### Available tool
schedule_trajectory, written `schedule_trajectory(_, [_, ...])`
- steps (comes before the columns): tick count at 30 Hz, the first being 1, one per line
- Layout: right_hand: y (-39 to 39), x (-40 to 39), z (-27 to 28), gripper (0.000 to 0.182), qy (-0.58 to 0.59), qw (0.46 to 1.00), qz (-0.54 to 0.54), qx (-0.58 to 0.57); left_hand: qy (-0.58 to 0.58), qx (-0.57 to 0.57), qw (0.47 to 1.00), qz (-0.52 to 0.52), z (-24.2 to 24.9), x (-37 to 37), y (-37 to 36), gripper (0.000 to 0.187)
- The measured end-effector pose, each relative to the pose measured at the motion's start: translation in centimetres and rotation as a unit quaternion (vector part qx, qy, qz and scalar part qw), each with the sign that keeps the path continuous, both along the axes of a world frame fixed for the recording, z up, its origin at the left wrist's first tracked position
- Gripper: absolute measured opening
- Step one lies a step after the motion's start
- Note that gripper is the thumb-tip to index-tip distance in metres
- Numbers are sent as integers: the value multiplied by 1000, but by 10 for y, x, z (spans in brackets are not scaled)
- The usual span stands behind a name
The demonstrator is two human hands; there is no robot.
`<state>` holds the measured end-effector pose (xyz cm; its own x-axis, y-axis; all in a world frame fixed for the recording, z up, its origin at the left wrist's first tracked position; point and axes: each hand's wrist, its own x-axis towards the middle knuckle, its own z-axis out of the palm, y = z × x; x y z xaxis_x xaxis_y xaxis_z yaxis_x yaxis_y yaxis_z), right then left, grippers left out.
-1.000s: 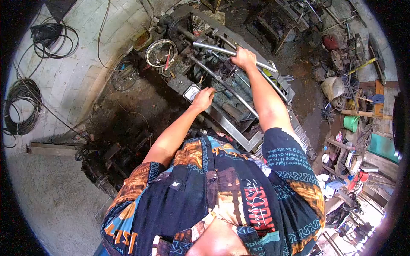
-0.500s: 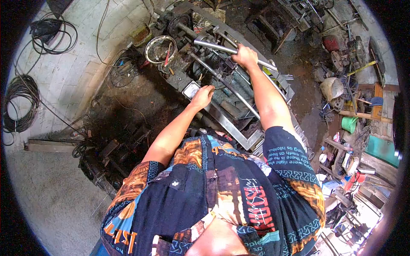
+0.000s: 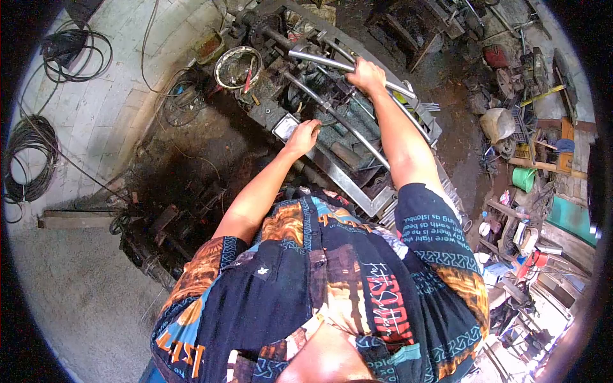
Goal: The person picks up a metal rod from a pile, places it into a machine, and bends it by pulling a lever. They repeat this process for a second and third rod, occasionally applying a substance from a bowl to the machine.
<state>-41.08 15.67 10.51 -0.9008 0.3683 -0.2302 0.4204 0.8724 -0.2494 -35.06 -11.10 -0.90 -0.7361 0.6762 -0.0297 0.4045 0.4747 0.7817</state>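
My right hand is wrapped round a shiny metal bar that lies slantwise over the far side of a greasy machine. Near a small pale square plate on the machine's near side is my left hand, its fingers curled together; whatever they hold, if anything, is too small to name. Between the hands a long metal rod runs diagonally across the machine. A round pan with a red-handled tool in it sits at the machine's left.
Coiled black cables hang at the far left. Dark machinery stands at the lower left. To the right are a green bucket, a pale sack-like object, a red container and cluttered scrap.
The view has shifted slightly. Both hands stay in nearly the same places, and my right hand is still on the metal bar.
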Motion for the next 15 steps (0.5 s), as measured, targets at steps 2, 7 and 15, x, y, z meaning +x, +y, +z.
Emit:
schedule_trajectory(2, [-1,0,1,47,4,1000,0,-1,-6,-4,1000,1,2,0,0,24])
schedule_trajectory(7, [3,-5,-3,47,4,1000,6,10,1,13,1000,6,-1,2,-1,24])
schedule_trajectory(15, [2,1,0,47,-11,1000,2,7,10,22,1000,1,1,2,-2,24])
